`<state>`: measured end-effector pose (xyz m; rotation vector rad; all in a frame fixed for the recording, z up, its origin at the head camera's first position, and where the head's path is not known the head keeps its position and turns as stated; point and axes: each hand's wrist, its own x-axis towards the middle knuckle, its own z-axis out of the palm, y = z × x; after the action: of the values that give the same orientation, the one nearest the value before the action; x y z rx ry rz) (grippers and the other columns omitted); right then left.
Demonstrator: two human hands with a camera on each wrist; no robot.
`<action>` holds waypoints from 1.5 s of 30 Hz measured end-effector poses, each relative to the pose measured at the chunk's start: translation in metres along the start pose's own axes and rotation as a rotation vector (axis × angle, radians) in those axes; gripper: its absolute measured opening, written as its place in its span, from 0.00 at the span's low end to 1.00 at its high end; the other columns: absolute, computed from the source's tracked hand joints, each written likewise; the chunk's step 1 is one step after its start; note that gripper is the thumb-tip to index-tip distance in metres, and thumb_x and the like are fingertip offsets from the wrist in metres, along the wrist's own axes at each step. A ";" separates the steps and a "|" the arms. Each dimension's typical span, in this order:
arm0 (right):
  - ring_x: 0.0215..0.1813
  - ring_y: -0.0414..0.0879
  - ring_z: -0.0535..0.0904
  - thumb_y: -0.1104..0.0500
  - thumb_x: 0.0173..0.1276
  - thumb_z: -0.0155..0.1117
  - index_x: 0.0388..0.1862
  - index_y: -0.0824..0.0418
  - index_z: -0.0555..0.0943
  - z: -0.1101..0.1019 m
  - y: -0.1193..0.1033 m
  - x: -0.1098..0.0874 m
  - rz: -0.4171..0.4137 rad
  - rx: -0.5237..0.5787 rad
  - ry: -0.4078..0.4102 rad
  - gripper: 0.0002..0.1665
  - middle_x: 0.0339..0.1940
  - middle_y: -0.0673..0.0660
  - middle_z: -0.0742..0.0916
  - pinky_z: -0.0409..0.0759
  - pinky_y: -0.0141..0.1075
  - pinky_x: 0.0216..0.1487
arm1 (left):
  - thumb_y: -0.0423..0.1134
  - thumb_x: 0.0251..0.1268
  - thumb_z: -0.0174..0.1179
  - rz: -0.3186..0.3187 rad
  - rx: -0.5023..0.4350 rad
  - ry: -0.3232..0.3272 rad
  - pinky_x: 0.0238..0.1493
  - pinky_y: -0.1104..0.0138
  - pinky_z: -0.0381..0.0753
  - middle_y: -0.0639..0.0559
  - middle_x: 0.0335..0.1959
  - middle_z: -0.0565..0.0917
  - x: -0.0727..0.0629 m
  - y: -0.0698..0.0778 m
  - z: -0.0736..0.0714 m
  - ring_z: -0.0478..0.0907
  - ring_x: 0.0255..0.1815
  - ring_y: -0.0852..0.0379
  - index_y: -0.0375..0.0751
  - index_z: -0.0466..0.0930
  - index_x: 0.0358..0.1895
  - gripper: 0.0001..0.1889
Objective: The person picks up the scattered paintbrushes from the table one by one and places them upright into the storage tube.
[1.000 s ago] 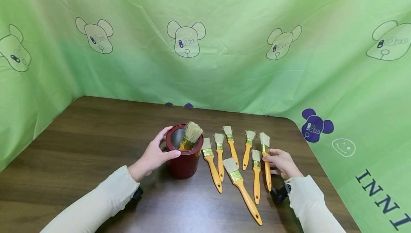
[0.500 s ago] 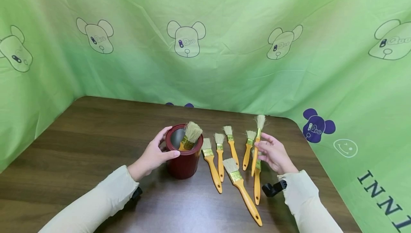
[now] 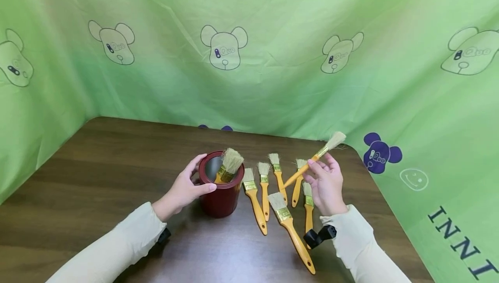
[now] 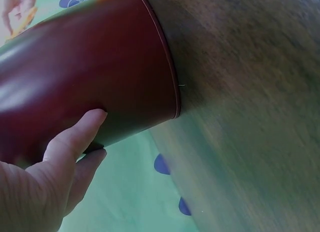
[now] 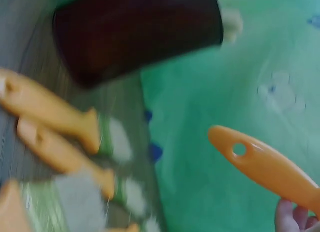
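Note:
My left hand (image 3: 186, 191) holds a dark red round bucket (image 3: 220, 203) by its side, thumb at the front rim and fingers round the left. Out of the bucket's mouth leans a wide paintbrush (image 3: 231, 161), bristles up. In my right hand (image 3: 326, 184) a paintbrush (image 3: 302, 170) is pinched by its orange handle above the table. Its bristles point up and right, and its handle end slants down toward the bucket. In the right wrist view the free end of that handle (image 5: 265, 167) shows a round hole, with fingertips (image 5: 286, 219) below it.
Several orange-handled paintbrushes lie between the bucket and my right hand, bristles away from me; the largest, a wide brush (image 3: 292, 231), is nearest. The brown wooden table (image 3: 117, 166) ends at a green printed cloth (image 3: 163, 88) at the back and sides.
My right hand has lifted the rightmost paintbrush off the table, moved it left and tilted it so the handle end swings toward the bucket. The left hand and bucket stay put.

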<state>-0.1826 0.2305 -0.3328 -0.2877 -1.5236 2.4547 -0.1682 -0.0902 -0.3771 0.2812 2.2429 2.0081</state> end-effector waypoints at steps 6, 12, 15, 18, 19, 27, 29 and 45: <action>0.31 0.39 0.76 0.74 0.69 0.52 0.55 0.55 0.61 0.028 -0.001 -0.015 -0.068 0.119 0.031 0.22 0.36 0.53 0.73 0.79 0.31 0.32 | 0.32 0.56 0.67 0.009 -0.001 -0.011 0.52 0.56 0.76 0.36 0.56 0.69 0.001 0.000 0.000 0.70 0.60 0.39 0.41 0.54 0.73 0.42; 0.31 0.41 0.76 0.77 0.67 0.51 0.54 0.57 0.62 0.059 -0.001 -0.026 -0.136 0.198 -0.025 0.23 0.36 0.55 0.74 0.79 0.31 0.30 | 0.31 0.56 0.67 0.002 -0.006 -0.007 0.51 0.58 0.76 0.36 0.56 0.69 0.001 -0.001 0.000 0.70 0.60 0.39 0.42 0.55 0.73 0.42; 0.31 0.41 0.76 0.78 0.66 0.51 0.55 0.58 0.61 0.075 0.001 -0.031 -0.171 0.209 -0.052 0.25 0.35 0.55 0.74 0.80 0.30 0.30 | 0.31 0.56 0.67 0.004 -0.002 -0.003 0.51 0.57 0.76 0.36 0.56 0.70 0.000 0.000 -0.001 0.70 0.60 0.39 0.42 0.55 0.73 0.42; 0.31 0.41 0.76 0.79 0.64 0.52 0.56 0.59 0.61 0.088 0.005 -0.037 -0.191 0.177 -0.074 0.27 0.34 0.54 0.73 0.80 0.30 0.32 | 0.32 0.56 0.67 0.004 0.005 -0.003 0.51 0.57 0.76 0.36 0.56 0.70 0.000 0.000 -0.001 0.70 0.60 0.39 0.42 0.55 0.73 0.41; 0.32 0.41 0.76 0.80 0.64 0.52 0.56 0.59 0.60 0.093 0.007 -0.038 -0.194 0.163 -0.084 0.27 0.35 0.54 0.73 0.80 0.30 0.33 | 0.32 0.56 0.68 0.006 0.007 -0.003 0.51 0.57 0.76 0.36 0.56 0.70 0.000 0.000 -0.001 0.70 0.60 0.39 0.42 0.55 0.73 0.41; 0.35 0.42 0.76 0.80 0.62 0.54 0.56 0.60 0.60 0.113 0.021 -0.049 -0.185 0.063 -0.162 0.29 0.36 0.54 0.72 0.80 0.31 0.35 | 0.34 0.55 0.69 -0.003 0.041 -0.001 0.53 0.55 0.76 0.37 0.58 0.69 0.000 0.002 -0.003 0.69 0.61 0.39 0.42 0.56 0.72 0.42; 0.35 0.41 0.75 0.79 0.61 0.55 0.56 0.60 0.60 0.116 0.024 -0.051 -0.177 0.047 -0.178 0.29 0.36 0.54 0.72 0.79 0.30 0.34 | 0.34 0.55 0.69 -0.003 0.039 -0.001 0.52 0.55 0.76 0.37 0.58 0.69 -0.001 0.002 -0.003 0.69 0.61 0.39 0.42 0.56 0.72 0.42; 0.34 0.41 0.74 0.76 0.59 0.59 0.58 0.65 0.59 0.124 0.046 -0.061 -0.154 -0.125 -0.255 0.31 0.39 0.55 0.74 0.79 0.31 0.31 | 0.32 0.55 0.68 0.006 0.036 0.007 0.53 0.57 0.74 0.38 0.56 0.71 0.000 0.002 -0.002 0.70 0.60 0.41 0.41 0.56 0.72 0.42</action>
<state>-0.1650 0.0867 -0.3174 0.1242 -1.7317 2.3505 -0.1681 -0.0922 -0.3751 0.2857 2.2869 1.9765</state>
